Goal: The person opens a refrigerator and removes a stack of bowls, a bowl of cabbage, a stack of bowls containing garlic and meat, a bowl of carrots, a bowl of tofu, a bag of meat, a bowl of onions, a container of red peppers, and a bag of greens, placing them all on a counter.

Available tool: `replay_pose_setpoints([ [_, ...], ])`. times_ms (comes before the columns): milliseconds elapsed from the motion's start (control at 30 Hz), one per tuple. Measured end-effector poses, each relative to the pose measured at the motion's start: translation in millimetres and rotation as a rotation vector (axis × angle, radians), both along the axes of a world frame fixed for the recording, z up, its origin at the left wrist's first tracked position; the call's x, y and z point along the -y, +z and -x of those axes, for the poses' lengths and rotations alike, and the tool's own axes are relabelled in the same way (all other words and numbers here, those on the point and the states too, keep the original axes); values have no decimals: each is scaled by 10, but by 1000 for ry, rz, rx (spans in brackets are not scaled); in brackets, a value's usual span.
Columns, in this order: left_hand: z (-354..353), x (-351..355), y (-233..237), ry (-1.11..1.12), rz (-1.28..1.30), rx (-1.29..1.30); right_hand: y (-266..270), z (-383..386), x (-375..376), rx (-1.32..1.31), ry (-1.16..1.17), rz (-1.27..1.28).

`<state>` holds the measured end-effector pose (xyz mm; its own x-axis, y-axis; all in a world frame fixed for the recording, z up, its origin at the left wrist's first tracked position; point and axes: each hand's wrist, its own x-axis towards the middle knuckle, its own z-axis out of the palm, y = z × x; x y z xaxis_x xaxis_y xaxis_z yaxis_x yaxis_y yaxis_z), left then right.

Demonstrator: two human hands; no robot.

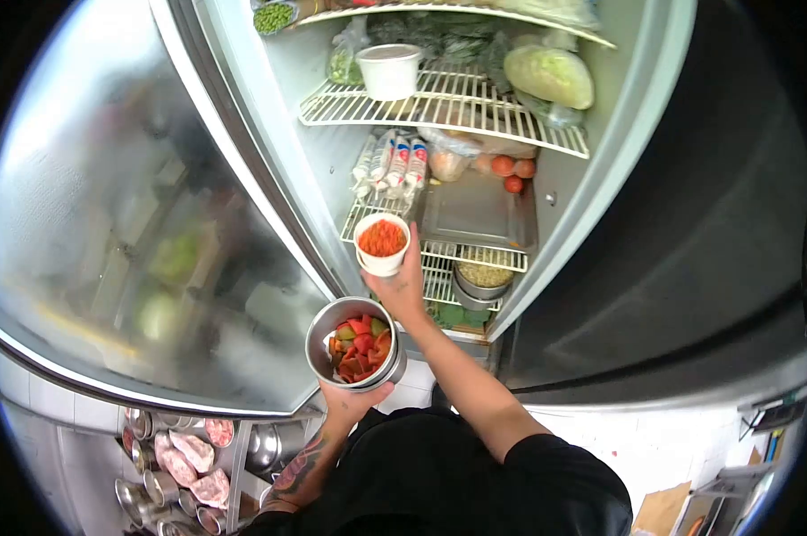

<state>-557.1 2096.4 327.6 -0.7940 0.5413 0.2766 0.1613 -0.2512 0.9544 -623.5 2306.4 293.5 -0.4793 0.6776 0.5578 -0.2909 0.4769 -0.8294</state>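
Observation:
My left hand [357,398] is wrapped round the lower side of a round steel pot [396,368], held in front of my body. Chopped red and green peppers [362,347] lie in the pot. Further forward, my right hand [402,284] grips a white plastic tub [382,266] from its right side. Finely cut orange carrot [382,238] fills the tub close to its rim. The tub is in front of the lower shelves of an open fridge, just above the pot in this view.
The fridge's glass door [135,232] stands open on the left. Wire shelves [457,100] hold a lidded white tub [391,73], cabbage [548,77], tubes [398,163], tomatoes [504,166] and a metal tray [475,214]. Raw meat [193,451] and steel pots are at lower left.

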Motion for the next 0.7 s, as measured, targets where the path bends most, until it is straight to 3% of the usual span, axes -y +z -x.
replay_pose_setpoints([
  [67,-110,124,7,-97,-47,-9,-121,-469,139,-60,87,26],
  [167,-342,407,50,-305,-165,52,-428,-1301,408,-9,21,-51],
  [233,-468,653,-56,-367,-185,53,-503,-1991,736,-89,112,126],
  [300,-570,908,-345,-386,-192,9,-677,-2684,1105,6,-6,128],
  [467,-1168,1202,-406,-730,-89,99,-552,-4219,2423,230,-404,184],
  [500,-1333,1038,-338,-691,-4,30,-766,-4325,2302,145,-346,298],
  [567,-1537,1189,-236,-768,43,25,-758,-4569,2771,36,-365,438],
  [700,-2110,1430,-345,-1052,217,-27,-637,-5314,3388,-79,-587,443],
])
